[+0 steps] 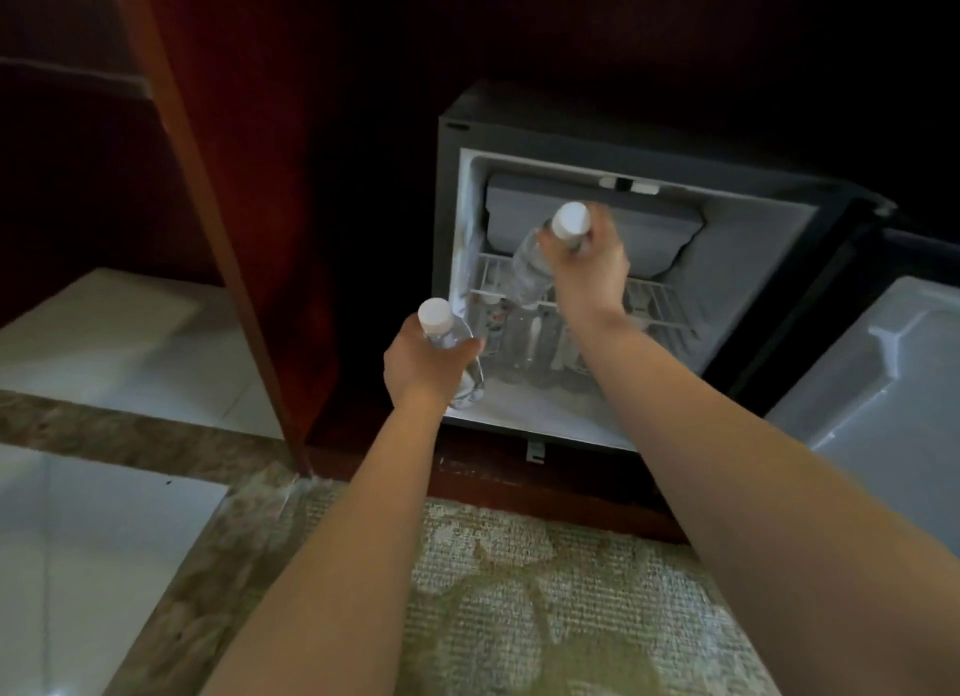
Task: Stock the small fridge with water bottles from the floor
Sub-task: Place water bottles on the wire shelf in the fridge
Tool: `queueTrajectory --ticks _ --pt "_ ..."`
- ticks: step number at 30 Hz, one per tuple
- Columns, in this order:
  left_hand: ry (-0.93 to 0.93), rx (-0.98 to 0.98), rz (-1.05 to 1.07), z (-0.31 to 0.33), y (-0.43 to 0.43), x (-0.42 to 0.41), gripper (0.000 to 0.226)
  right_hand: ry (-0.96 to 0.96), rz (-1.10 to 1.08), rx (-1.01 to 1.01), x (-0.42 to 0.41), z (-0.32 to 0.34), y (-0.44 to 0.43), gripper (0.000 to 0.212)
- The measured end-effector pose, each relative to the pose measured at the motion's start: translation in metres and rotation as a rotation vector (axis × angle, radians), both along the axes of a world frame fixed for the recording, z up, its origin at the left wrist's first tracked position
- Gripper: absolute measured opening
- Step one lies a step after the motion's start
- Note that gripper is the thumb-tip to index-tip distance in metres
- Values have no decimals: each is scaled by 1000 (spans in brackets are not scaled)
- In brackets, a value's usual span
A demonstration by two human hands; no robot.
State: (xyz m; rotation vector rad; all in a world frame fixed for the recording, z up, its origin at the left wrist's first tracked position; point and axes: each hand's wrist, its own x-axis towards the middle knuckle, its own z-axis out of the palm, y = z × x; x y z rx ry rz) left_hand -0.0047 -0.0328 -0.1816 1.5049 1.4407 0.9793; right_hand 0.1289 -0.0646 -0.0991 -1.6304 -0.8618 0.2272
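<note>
The small fridge (452, 217) stands open inside a dark wooden cabinet, its white inside lit. My right hand (587, 274) grips a clear water bottle (530, 269) with a white cap near its neck, inside the fridge above the wire shelf (660, 305). My left hand (421, 368) holds a second clear bottle (465, 368) with a white cap at the fridge's lower left opening. Under the wire shelf stand several bottles (519, 342), dim and partly hidden by my right arm.
The fridge door (893, 383) hangs open to the right. A reddish wooden cabinet panel (228, 227) stands at the left. A patterned rug (519, 591) covers the floor in front, with pale tiles (104, 539) to the left.
</note>
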Motion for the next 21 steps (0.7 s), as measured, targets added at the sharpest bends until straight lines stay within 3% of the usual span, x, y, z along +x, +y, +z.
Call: queueTrajectory --ticks 7,21 --pt "2 124 47 -17 30 1 46 -27 26 31 12 -6 59 37" --pt "91 49 0 -30 51 0 38 56 55 -164 44 5 140 35"
